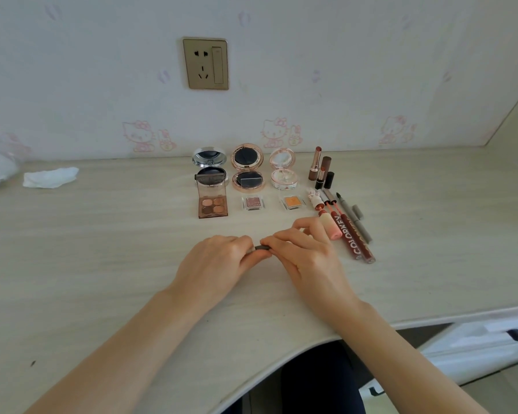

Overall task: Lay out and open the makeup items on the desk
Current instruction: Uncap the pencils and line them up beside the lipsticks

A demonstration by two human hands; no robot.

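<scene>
My left hand (219, 261) and my right hand (305, 255) meet at the middle of the desk (102, 264), both gripping a thin dark grey makeup pencil (261, 248); only a short piece shows between the fingers. Behind them stand three open compacts: silver (210, 167), rose gold (247, 171), pink (283, 170). In front of those lie an open eyeshadow palette (212, 203) and two small single shadows (253, 202) (290, 202). Opened lipsticks (320, 168) stand at the right, with lip gloss tubes (353, 237) and grey pens (358, 219) lying beside my right hand.
A crumpled white tissue (51, 177) lies at the far left of the desk. A wall socket (206, 63) sits above the compacts. The desk's curved front edge (281, 363) runs below my forearms, with a white drawer (476, 345) at the lower right.
</scene>
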